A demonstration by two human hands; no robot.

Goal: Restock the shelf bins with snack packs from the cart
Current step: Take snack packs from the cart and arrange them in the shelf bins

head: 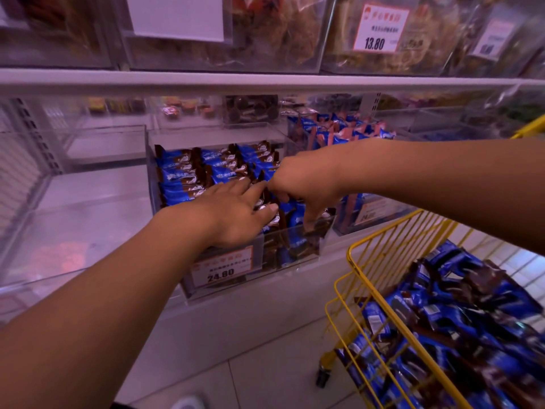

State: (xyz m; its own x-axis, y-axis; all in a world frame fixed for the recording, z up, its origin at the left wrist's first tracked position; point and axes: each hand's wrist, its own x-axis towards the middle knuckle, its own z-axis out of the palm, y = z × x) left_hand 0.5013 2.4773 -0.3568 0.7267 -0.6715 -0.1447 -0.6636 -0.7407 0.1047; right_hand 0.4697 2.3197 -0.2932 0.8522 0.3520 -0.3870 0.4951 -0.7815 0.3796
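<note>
A clear shelf bin (298,261) with a 24.80 price label holds rows of blue-and-brown snack packs (182,178). My left hand (236,214) lies flat on the packs at the bin's front, fingers spread, holding nothing. My right hand (303,184) reaches down into the bin's front right corner, its fingers pinching a blue-and-brown pack (312,228) standing on edge there. A yellow wire cart (380,293) at the lower right is heaped with the same packs (460,326).
A second clear bin (374,214) of blue-and-pink packs stands right of the first. Clear bins (73,219) sit to the left. An upper shelf (265,81) carries bins of other snacks with a 13.80 label (380,28). Tiled floor (265,349) lies below.
</note>
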